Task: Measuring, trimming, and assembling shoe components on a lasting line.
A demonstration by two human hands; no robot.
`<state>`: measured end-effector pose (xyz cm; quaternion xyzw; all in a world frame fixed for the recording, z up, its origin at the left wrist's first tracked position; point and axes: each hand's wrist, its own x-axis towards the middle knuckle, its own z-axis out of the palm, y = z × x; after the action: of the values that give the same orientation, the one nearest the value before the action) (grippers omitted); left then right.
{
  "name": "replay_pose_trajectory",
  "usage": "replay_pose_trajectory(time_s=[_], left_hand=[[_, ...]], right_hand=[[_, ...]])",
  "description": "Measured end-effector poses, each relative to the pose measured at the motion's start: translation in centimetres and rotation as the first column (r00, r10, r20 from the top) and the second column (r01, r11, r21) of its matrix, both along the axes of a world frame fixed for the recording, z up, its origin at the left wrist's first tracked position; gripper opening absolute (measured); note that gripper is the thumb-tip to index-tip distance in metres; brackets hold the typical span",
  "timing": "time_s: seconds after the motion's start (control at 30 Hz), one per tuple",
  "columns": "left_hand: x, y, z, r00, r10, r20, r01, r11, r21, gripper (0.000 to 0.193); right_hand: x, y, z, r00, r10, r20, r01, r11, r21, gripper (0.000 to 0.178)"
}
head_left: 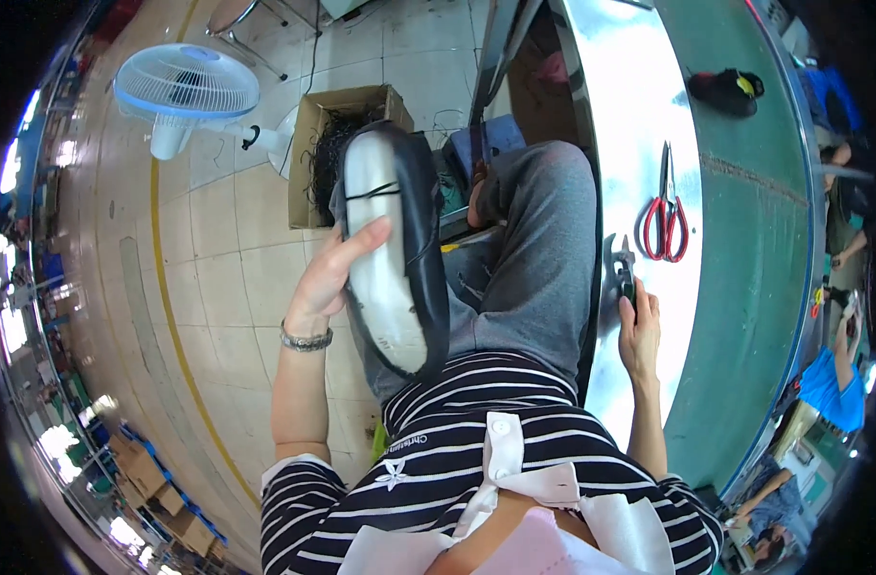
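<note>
My left hand point(337, 268) grips a black shoe upper point(423, 220) stretched over a last, thumb pressed on its pale, silvery underside. A dark cord runs across that underside. The shoe is held sole side up toward me, above my left thigh. On the metal bench to my right, my right hand point(640, 335) has its fingers closed around the dark handles of a small pair of pliers point(625, 264), whose jaws point away from me. Just beyond it on the bench lie red-handled scissors point(665, 220), with nothing touching them.
A cardboard box point(304, 163) full of dark strands stands on the tiled floor ahead. To its left is a blue and white fan point(187, 91). A green conveyor belt point(749, 240) runs beyond the bench, carrying a black shoe point(725, 93). Other people sit at the far right.
</note>
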<state>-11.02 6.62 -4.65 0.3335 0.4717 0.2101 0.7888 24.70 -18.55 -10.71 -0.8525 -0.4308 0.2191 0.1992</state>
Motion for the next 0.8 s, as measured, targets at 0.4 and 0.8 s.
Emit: replay_pose_trajectory(time_s=[0.4,0.8], left_hand=[[3.0,1.5,-1.9,0.971,0.067,-0.231,0.106,0.744,0.660,0.074],[6.1,4.6,-2.0,0.986,0.161,-0.035,-0.109,0.796,0.596,0.034]], right_hand=[[-7.5,16.1,13.9,0.440,0.241,-0.865,-0.383,0.922,0.062,0.067],[-11.6,25.1,16.2,0.415,-0.118,-0.902,-0.386,0.875,-0.291,0.065]])
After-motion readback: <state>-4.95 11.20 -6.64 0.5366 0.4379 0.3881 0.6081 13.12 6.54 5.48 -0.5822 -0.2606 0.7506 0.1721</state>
